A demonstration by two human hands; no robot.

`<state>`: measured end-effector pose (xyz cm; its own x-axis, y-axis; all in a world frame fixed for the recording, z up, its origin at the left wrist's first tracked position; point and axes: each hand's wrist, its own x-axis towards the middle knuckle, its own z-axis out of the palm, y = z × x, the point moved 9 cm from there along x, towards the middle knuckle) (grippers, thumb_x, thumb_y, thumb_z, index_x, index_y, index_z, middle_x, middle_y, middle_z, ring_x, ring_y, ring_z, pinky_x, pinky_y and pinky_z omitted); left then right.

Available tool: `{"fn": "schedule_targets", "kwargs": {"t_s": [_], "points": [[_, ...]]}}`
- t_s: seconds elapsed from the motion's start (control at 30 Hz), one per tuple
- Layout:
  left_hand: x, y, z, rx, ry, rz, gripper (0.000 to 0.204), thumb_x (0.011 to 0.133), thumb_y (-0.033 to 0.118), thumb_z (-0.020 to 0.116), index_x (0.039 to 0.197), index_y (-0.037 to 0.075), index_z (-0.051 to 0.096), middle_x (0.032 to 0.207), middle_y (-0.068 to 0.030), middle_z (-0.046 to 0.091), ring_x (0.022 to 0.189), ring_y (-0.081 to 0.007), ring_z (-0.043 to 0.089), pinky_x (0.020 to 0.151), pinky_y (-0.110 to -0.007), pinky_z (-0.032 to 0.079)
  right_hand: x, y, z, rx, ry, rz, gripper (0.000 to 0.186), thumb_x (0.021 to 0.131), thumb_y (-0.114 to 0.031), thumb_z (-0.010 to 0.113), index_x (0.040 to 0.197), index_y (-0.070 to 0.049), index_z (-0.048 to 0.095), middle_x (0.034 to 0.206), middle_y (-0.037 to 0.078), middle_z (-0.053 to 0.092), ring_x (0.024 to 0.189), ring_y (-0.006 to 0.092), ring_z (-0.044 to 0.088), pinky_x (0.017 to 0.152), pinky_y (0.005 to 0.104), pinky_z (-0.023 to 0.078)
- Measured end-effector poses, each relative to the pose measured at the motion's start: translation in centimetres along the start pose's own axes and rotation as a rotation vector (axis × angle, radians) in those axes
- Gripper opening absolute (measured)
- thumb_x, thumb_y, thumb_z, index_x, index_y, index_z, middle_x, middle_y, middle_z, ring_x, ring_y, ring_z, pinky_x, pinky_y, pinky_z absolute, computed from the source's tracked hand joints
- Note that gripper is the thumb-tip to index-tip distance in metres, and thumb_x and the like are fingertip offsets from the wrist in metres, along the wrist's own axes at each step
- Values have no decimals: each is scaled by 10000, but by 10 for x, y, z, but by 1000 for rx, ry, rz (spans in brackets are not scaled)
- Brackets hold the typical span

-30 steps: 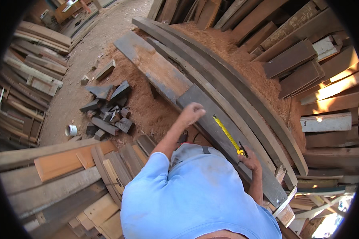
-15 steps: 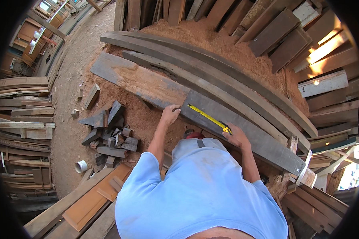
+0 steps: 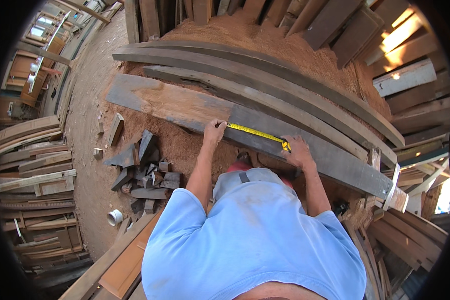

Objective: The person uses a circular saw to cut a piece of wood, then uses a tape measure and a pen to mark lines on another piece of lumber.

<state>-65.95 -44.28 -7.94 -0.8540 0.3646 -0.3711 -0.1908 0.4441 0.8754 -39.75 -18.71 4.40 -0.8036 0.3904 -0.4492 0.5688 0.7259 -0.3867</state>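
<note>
Head view: centred on a yellow tape measure (image 3: 255, 132), drawn out left to right over a dark plank (image 3: 330, 160), close to the plank's left end. Running lengthwise with the wood, toward its near edge. Cannot tell contact with the wood from a slight hover.

Grip, right hand (image 3: 299, 152): clamped around the yellow case (image 3: 286, 146). Grip, left hand (image 3: 215, 131): fingertips together at the tape's free end, apparently pinched on it; exact finger placement too small to tell.

Just changed: left hand brought up to the free end, closing the gap visible half a second ago. Case kept in right hand. Judged meaning: tape now controlled at both ends, hence steadier and easier to line up along the plank.

Outward to the left, meeting the plank: a sawdust-covered board (image 3: 180, 102). On the far side, roughly alongside: long beams (image 3: 265, 70), curved in this lens, with loose sawdust (image 3: 210, 36) beyond. Left and nearer: a heap of dark offcuts (image 3: 145, 172), with a white cylindrical container (image 3: 115, 217) near it. Well apart, far right: a white-painted board (image 3: 405, 77) among darker timber.
</note>
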Motion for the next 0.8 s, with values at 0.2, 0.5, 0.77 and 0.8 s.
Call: {"fn": "schedule_targets", "kwargs": {"t_s": [0.2,0.5,0.77,0.8], "points": [[5,1,0,44,-36,-24,200,945,200,781,983,4,773,805,-35,705,747,-123,592,706,-334,509,-33,53,-6,-77,223,141,650,873,-220,748,1493,-278,561,1553,195,451,1366,470,470,1137,590,393],[-8,22,-4,273,60,62,286,938,261,778,1025,-12,773,907,-185,772,847,-264,723,817,-404,551,-41,56,0,-36,608,121,417,954,-264,711,1370,-242,704,1483,148,526,1364,412,461,1127,575,370],[-6,17,-5,276,-6,-16,307,954,291,750,1056,3,778,932,-231,770,903,-346,757,845,-433,565,-23,-18,-29,466,668,-7,157,974,-235,705,1057,-102,708,965,135,695,929,330,663,837,458,513],[-6,16,-7,271,3,-2,303,953,287,751,1057,4,778,936,-231,771,910,-349,758,846,-433,566,-15,-38,-24,590,622,-52,157,968,-224,708,1033,-83,685,874,137,675,834,329,659,784,445,521]]}}
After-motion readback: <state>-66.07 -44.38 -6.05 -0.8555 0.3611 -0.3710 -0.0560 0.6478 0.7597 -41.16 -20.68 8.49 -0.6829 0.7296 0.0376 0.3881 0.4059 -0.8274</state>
